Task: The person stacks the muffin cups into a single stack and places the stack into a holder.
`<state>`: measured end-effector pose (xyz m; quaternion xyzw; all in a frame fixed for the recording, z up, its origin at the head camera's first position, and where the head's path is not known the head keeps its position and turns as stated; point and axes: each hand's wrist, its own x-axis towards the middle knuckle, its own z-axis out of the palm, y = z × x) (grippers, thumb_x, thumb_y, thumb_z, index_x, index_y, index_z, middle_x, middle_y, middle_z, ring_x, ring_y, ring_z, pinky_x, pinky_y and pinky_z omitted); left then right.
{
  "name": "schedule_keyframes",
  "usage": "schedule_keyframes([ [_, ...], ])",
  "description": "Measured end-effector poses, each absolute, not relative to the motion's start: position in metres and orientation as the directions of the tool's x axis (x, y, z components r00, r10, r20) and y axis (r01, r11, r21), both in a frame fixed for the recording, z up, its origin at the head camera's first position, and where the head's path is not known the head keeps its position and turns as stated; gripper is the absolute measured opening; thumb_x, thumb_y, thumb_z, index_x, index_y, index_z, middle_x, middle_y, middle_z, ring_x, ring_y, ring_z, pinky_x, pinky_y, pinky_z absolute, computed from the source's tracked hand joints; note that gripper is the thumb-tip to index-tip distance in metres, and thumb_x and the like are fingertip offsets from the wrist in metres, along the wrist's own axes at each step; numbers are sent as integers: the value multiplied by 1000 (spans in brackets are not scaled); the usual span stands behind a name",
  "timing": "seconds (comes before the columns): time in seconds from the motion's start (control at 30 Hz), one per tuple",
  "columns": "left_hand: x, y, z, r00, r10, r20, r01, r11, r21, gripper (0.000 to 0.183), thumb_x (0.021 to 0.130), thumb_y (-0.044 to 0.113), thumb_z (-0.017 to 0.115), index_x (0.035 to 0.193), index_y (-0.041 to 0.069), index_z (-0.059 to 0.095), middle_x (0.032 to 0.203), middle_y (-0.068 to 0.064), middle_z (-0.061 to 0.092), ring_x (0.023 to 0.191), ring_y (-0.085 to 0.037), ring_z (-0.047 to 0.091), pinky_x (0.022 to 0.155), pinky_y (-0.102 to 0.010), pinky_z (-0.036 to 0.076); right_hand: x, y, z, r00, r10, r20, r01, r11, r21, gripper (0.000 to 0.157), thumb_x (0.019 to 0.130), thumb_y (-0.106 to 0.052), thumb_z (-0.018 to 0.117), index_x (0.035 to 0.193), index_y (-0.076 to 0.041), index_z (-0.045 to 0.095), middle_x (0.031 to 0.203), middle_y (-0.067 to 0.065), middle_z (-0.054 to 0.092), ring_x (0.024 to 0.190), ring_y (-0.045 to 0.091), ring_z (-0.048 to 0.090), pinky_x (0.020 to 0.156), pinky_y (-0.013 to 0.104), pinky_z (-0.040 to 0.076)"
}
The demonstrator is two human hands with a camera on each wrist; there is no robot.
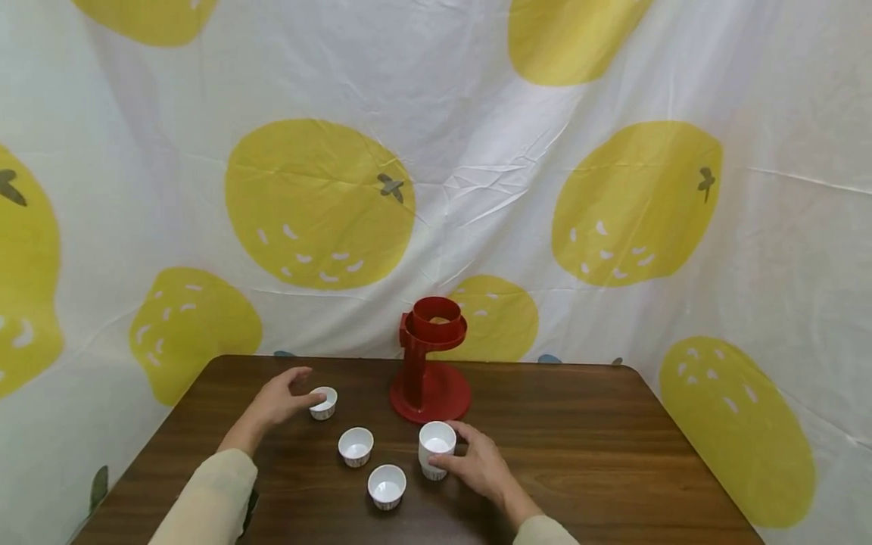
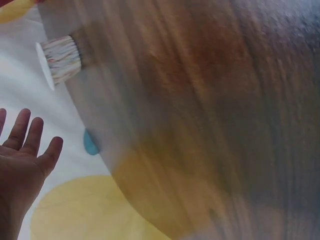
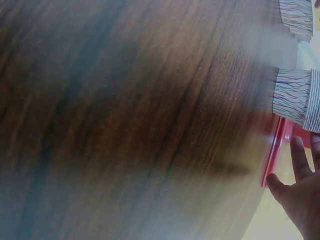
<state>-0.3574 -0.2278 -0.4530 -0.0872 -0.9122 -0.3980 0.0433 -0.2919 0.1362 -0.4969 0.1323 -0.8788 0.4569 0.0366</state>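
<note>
My left hand (image 1: pixel 278 399) is spread beside a small white paper baking cup (image 1: pixel 323 405), its thumb over the near rim. In the left wrist view that cup (image 2: pixel 62 61) shows a streaked outer wall, apart from the visible fingers (image 2: pixel 34 134). My right hand (image 1: pixel 480 463) holds a stack of baking cups (image 1: pixel 436 443), thumb in front and fingers behind. The stack (image 3: pixel 291 95) stands on the table in the right wrist view, with the outer fingers (image 3: pixel 300 162) extended. Two more white cups, one middle (image 1: pixel 356 446) and one nearer (image 1: pixel 387 487), stand between the hands.
Behind the cups stands a red stand (image 1: pixel 414 378) with a round base and a cylindrical holder (image 1: pixel 437 318) on top; something yellowish shows inside it. The brown wooden table (image 1: pixel 599 446) meets a white cloth (image 1: pixel 463 91) with a lemon print.
</note>
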Motion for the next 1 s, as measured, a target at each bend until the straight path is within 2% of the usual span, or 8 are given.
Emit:
schedule_keyframes([
  [0.3, -365, -235, -477, -994, 93, 64, 111, 701, 704, 84, 72, 51, 70, 131, 0, 40, 127, -24, 45, 118, -40, 39, 92, -52, 33, -291, 136, -496, -958, -206, 199, -280, 530, -801, 68, 65, -45, 77, 120, -11, 55, 109, 0, 59, 102, 20, 53, 84, 41, 40],
  [0.67, -370, -234, -494, -996, 76, 54, 92, 695, 713, 79, 71, 42, 74, 128, -2, 43, 121, -25, 48, 113, -39, 43, 91, -51, 34, -291, 137, -497, -957, -210, 201, -284, 531, -799, 67, 65, -45, 77, 120, -13, 55, 109, -2, 59, 102, 19, 52, 84, 41, 40],
  [1.0, -379, -226, -502, -994, 77, 75, 108, 701, 705, 80, 67, 42, 77, 125, -4, 46, 119, -23, 51, 111, -37, 45, 91, -50, 34, -290, 137, -496, -956, -211, 201, -286, 538, -793, 65, 66, -44, 77, 120, -13, 55, 108, -2, 59, 101, 19, 53, 84, 41, 40],
])
